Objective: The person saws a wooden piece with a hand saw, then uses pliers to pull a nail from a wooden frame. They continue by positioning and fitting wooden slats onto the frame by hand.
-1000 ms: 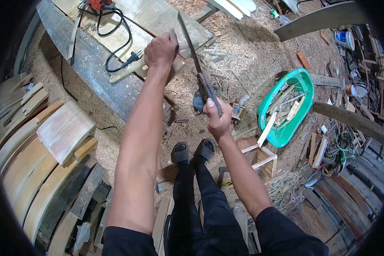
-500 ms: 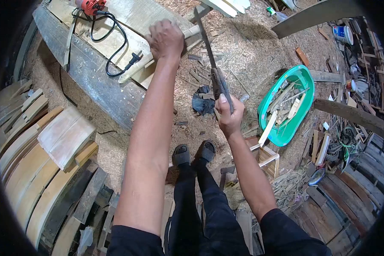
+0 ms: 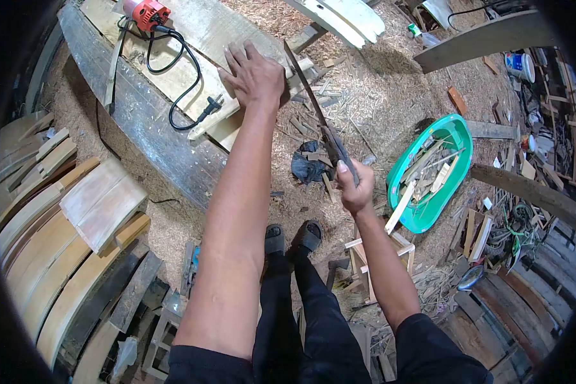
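Note:
My right hand [image 3: 357, 187] is closed around the dark handle of a handsaw [image 3: 308, 89]. The narrow blade points up and away, its upper part beside the end of a pale wood strip [image 3: 306, 66]. My left hand [image 3: 256, 75] lies flat on the strip with its fingers spread, pressing it on the workbench [image 3: 141, 96]. Part of the strip is hidden under that hand. A red power tool [image 3: 147, 13] with a black cord and plug [image 3: 210, 109] rests on boards to the left of my left hand.
A green tub [image 3: 421, 221] of wood scraps stands on the right. A black plastic bag [image 3: 307, 168] lies on the shaving-covered floor. Stacked curved boards [image 3: 51, 256] fill the left side. A small wooden frame [image 3: 403, 246] and an axe [image 3: 336, 265] are near my feet.
The view has shifted, so the bench and tub appear lower. My left hand's fingers are more spread on the strip. Pale wood pieces now show at the black bag.

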Motion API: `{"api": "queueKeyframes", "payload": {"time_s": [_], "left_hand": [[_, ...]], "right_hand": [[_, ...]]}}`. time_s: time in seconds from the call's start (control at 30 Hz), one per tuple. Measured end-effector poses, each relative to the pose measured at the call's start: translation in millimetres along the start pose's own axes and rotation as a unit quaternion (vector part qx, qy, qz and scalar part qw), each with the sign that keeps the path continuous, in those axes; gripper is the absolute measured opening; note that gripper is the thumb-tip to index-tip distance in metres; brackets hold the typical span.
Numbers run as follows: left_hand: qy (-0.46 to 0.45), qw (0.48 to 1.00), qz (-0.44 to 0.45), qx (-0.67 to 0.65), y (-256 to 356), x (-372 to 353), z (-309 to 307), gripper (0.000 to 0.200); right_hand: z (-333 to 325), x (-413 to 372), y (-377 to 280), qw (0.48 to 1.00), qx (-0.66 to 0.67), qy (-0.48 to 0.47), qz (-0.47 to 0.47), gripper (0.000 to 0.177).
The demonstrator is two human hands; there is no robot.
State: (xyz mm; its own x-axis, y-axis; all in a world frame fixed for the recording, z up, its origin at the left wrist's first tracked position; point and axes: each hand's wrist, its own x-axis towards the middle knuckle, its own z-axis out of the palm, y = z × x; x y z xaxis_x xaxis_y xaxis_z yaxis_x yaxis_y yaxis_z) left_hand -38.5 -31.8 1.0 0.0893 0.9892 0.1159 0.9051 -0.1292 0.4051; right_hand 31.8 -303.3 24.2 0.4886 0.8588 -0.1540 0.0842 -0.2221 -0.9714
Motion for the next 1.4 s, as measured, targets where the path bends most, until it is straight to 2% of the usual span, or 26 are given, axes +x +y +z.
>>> {"api": "queueKeyframes", "payload": {"time_s": [0.1, 0.13, 0.23, 0.27, 0.4, 0.5, 0.53, 0.63, 0.67, 0.83, 1.03, 1.1, 1.13, 1.17, 1.27, 1.4], "left_hand": [[0.025, 1.000, 0.007, 0.010, -0.5, 1.9, 2.8, 0.058], [0.017, 1.000, 0.004, 0.013, -0.4, 1.4, 1.9, 0.059], [-0.005, 1.000, -0.005, 0.018, 3.4, -0.6, -2.2, 0.060], [-0.009, 1.000, -0.008, 0.019, 6.1, -0.5, -4.1, 0.061], [-0.030, 0.999, -0.019, 0.034, 9.7, -0.2, -9.5, 0.061], [-0.062, 0.997, -0.026, 0.034, 10.5, 3.9, -12.1, 0.063], [-0.066, 0.997, -0.027, 0.031, 11.3, 5.3, -11.6, 0.064], [-0.081, 0.996, -0.036, 0.030, 7.7, 3.7, -12.3, 0.065], [-0.085, 0.995, -0.036, 0.028, 9.7, 5.7, -12.6, 0.065], [-0.067, 0.997, -0.037, 0.024, 6.6, 7.8, -7.9, 0.064], [-0.019, 0.999, -0.029, 0.019, 2.8, 6.1, -0.1, 0.061], [0.006, 0.999, -0.033, -0.002, 1.4, 4.7, 3.0, 0.059], [0.020, 0.999, -0.040, -0.018, 0.8, 6.3, 3.9, 0.058], [0.034, 0.998, -0.048, -0.034, 1.1, 7.0, 4.2, 0.057], [0.042, 0.998, -0.047, 0.025, 5.5, 5.7, 3.1, 0.055], [0.036, 0.997, -0.046, 0.060, 6.1, 5.3, 2.4, 0.054]], "right_hand": [[-9.9, 20.8, -1.8, 1.000, -0.001, -0.016, -0.023, 0.042], [-13.4, 30.7, -4.8, 0.999, 0.011, -0.028, 0.011, 0.043], [-13.9, 54.0, -17.2, 0.999, 0.010, -0.040, 0.027, 0.043], [-16.3, 51.6, -14.5, 0.999, -0.016, -0.029, 0.003, 0.042], [-23.4, 24.2, -9.0, 1.000, 0.012, -0.027, -0.003, 0.041], [-26.6, 30.8, -9.0, 0.999, -0.020, -0.021, -0.018, 0.042], [-23.5, 38.8, -12.4, 1.000, 0.011, -0.021, 0.019, 0.041], [-11.5, 63.7, -21.3, 0.999, -0.037, -0.023, 0.026, 0.041], [-11.8, 62.0, -29.0, 0.998, -0.049, -0.029, -0.006, 0.040], [-50.0, 2.0, -0.1, 0.999, 0.018, -0.040, -0.013, 0.038], [-30.6, 53.8, -5.0, 0.997, -0.022, -0.068, -0.019, 0.039], [-27.0, 56.4, -4.5, 0.997, -0.014, -0.073, -0.032, 0.038], [-27.3, 48.0, -4.8, 0.998, 0.011, -0.069, 0.007, 0.037], [-30.2, 40.2, -6.0, 0.997, 0.006, -0.072, 0.003, 0.037], [-39.8, 32.3, -8.3, 0.996, -0.017, -0.080, -0.030, 0.036], [-34.0, 39.9, -9.9, 0.997, -0.001, -0.073, 0.005, 0.036]]}}
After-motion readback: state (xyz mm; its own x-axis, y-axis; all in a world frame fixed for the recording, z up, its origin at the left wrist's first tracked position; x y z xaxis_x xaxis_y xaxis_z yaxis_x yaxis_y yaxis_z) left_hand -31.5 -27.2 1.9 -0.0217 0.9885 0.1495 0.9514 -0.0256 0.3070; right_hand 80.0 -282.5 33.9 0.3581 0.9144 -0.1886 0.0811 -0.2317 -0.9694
